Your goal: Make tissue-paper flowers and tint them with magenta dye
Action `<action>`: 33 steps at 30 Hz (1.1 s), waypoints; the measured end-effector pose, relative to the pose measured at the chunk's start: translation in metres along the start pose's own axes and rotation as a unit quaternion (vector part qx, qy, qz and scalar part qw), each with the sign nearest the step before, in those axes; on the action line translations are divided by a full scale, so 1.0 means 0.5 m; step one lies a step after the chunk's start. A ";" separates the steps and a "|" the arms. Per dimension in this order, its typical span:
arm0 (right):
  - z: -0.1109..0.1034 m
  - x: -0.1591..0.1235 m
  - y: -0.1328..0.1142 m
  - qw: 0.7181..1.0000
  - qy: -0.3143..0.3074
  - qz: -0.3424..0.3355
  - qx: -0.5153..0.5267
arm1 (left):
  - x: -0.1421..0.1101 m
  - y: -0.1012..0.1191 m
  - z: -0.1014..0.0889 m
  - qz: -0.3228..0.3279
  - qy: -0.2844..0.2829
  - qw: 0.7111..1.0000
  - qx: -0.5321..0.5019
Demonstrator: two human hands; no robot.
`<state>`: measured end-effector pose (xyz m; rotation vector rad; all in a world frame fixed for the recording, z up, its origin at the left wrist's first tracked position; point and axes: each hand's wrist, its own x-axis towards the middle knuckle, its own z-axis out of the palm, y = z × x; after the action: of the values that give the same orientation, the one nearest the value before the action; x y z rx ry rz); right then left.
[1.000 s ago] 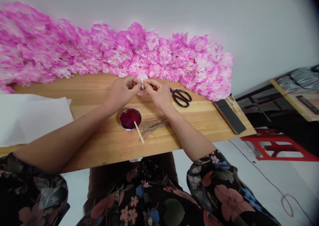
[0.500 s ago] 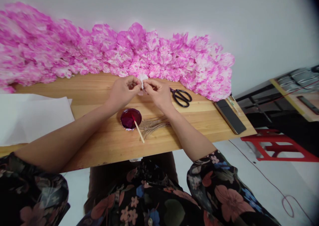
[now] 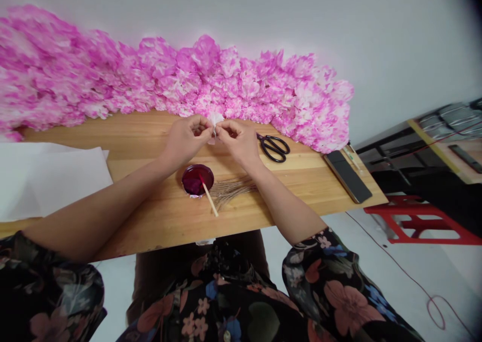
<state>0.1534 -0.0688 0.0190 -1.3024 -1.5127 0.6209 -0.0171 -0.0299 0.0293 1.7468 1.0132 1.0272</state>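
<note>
Between my two hands is a small white paper flower point(image 3: 216, 118), its lower part hidden by the fingertips. My left hand point(image 3: 185, 138) pinches it from the left with thumb and forefinger. From the right, my right hand point(image 3: 240, 142) pinches the same flower, fingertips almost touching those of the left. Below the hands sits a round dish of dark red-purple dye point(image 3: 193, 181), with a wooden stick point(image 3: 210, 200) leaning out over its rim. Thin brown strings point(image 3: 233, 190) lie beside the dish. Black-handled scissors point(image 3: 276, 148) rest just right of my right hand.
A long bank of pink and white paper flowers point(image 3: 161, 76) lines the back of the wooden table point(image 3: 150, 226). White paper sheets point(image 3: 48, 181) lie at the left. A dark phone point(image 3: 347, 176) is near the right edge. Beyond it stands a red stool point(image 3: 422, 224).
The white flower's top looks slightly wider and fuller between the fingertips. My hands have stayed in nearly the same place, and the other things have not moved.
</note>
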 end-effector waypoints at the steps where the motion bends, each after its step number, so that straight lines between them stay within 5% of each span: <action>1: 0.000 0.000 0.000 1.000 -0.001 -0.007 0.002 | 0.000 -0.001 0.000 0.002 0.001 1.000 -0.002; 33: -0.001 0.002 0.013 0.999 -0.003 -0.015 0.036 | 0.002 -0.021 0.000 0.005 -0.021 0.997 -0.070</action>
<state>0.1564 -0.0660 0.0139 -1.2216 -1.4986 0.6545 -0.0189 -0.0260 0.0200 1.6529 0.8866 1.0384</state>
